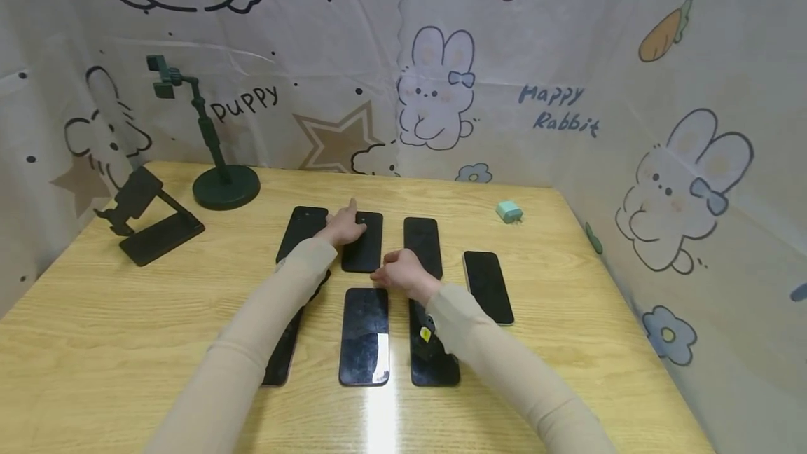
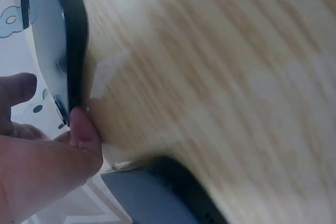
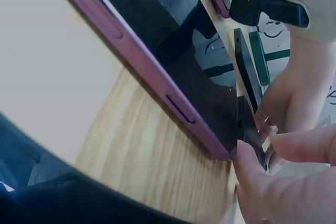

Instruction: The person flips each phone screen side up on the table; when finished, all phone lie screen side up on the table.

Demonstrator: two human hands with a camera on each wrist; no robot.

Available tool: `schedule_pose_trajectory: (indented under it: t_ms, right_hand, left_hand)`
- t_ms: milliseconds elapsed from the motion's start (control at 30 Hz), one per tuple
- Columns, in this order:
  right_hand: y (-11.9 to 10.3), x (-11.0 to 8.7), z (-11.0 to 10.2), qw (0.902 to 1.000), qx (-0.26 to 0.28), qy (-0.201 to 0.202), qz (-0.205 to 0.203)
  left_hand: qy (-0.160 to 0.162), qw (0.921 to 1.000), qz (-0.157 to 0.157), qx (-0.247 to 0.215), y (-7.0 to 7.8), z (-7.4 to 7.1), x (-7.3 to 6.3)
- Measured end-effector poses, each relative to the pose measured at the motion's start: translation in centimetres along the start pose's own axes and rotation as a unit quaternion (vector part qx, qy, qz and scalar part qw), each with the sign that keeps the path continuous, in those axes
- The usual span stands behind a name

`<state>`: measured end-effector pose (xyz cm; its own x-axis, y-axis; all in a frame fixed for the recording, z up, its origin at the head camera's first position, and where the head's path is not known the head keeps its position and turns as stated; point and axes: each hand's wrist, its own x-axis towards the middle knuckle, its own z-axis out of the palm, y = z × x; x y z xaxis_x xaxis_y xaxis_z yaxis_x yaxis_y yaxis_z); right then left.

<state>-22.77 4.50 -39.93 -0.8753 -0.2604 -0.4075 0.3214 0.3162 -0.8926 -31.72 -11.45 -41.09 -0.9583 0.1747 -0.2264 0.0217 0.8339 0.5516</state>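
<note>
Smartphones lie in two rows on the table, screens dark. My left hand (image 1: 343,226) is at the far left corner of the back middle phone (image 1: 363,249); its thumb touches that phone, and one finger points away. At the same phone's near right corner, my right hand (image 1: 406,273) has its thumb and fingertips close to the edge. A pink-edged phone (image 3: 157,61) lies in front of it, seen closely in the right wrist view. The back left phone (image 1: 305,226) sits beside my left hand. Under my right forearm, the front right phone (image 1: 435,366) is partly hidden.
The back right phone (image 1: 424,238) and a phone farther right (image 1: 488,286) lie nearby. My left sleeve partly covers the front left phone (image 1: 281,363). A green stand (image 1: 227,186), a black folding holder (image 1: 160,237) and a mint charger (image 1: 509,211) stand farther back.
</note>
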Motion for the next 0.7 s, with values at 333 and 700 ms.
schedule_pose_trajectory:
  t_ms: [333, 700]
  right_hand:
    - [-0.2, -0.1, 0.6, 0.9987, 0.032, 0.012, 0.038]
    - [-0.6, -0.1, 1.5, 0.9985, 0.027, 0.024, 0.042]
  left_hand:
    - [0.010, 0.9997, 0.004, -0.021, -0.4, 0.7, -0.1]
    - [0.017, 0.9993, -0.029, -0.017, -0.3, 0.7, 0.9]
